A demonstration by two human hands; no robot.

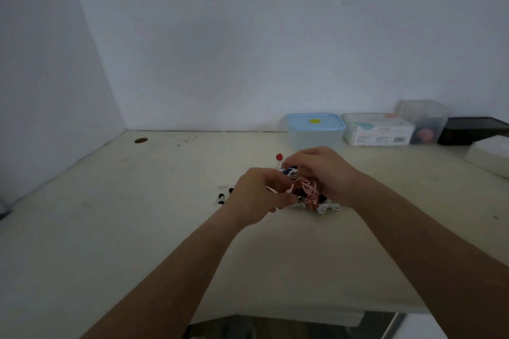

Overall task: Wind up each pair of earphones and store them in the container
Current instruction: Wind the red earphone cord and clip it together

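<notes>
Earphones [308,192] bunched between both hands

Left hand [257,195] pinched a white strand at the tangle's left edge. Tangle lay on the table [137,201], touching both hands, with no clear long axis. Right hand [322,170] curled over its far side, grasping cords; fingertips were hidden. Separate pairs were indistinguishable. Lidded blue container [315,129] stood beyond, nearer the right hand.

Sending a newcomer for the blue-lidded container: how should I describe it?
Look along the back wall at the table's right end. The container is leftmost in that row of boxes, the only one with a light blue lid and yellow dot.
</notes>
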